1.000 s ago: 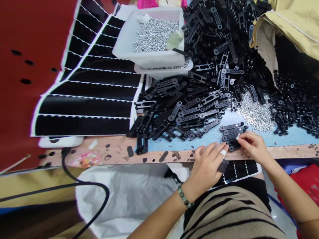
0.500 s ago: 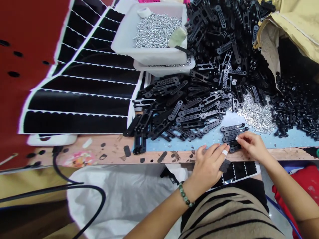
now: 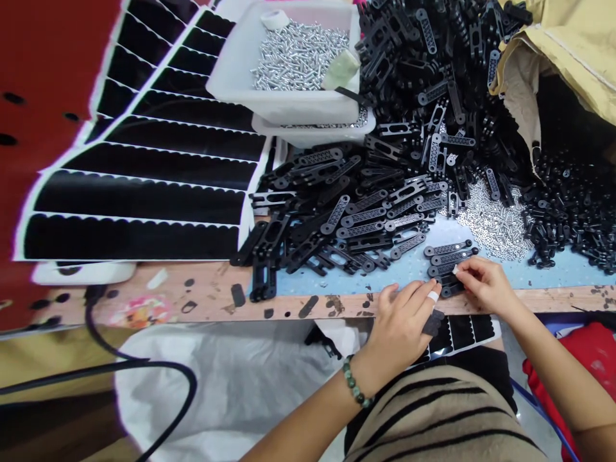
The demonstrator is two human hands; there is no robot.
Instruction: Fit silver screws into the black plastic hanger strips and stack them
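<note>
Hands close but apart, nr front edge of tabletop [image 3: 346, 305]. R hand [image 3: 484, 282]: thumb + finger pinched on small white bit [image 3: 455, 269], over row of blk arms [image 3: 448, 248] on blue mat [image 3: 534, 276]. L hand [image 3: 402, 321]: fingertips at row's L end, can't tell if gripping; white tape [image 3: 434, 296] on one finger, dk grey pad [image 3: 433, 323] by the fingers. Metal bits [image 3: 498, 221] piled just behind row, small blk parts [image 3: 553, 237] to R. Big arm heap [image 3: 366, 224] back/L, next to tub [image 3: 289, 102] w/ screws [image 3: 298, 61].
</note>
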